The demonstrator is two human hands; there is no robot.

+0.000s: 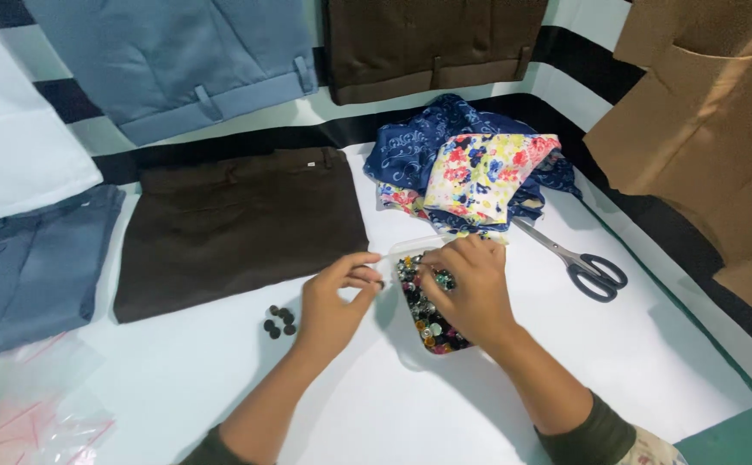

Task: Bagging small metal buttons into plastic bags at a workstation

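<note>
A clear plastic box (410,250) full of mixed coloured buttons (432,331) sits on the white table in front of me. My right hand (470,293) lies over the box, fingertips down among the buttons. My left hand (333,301) is just left of the box, its fingers pinched together near the box's rim; I cannot see anything between them. A small cluster of dark buttons (279,322) lies on the table left of my left hand, below a folded dark brown pair of trousers (238,228).
Black-handled scissors (587,267) lie to the right of the box. A heap of blue and floral fabric (470,168) sits behind it. Blue trousers (23,267) and clear plastic bags (27,405) lie at the left. Other garments hang along the back.
</note>
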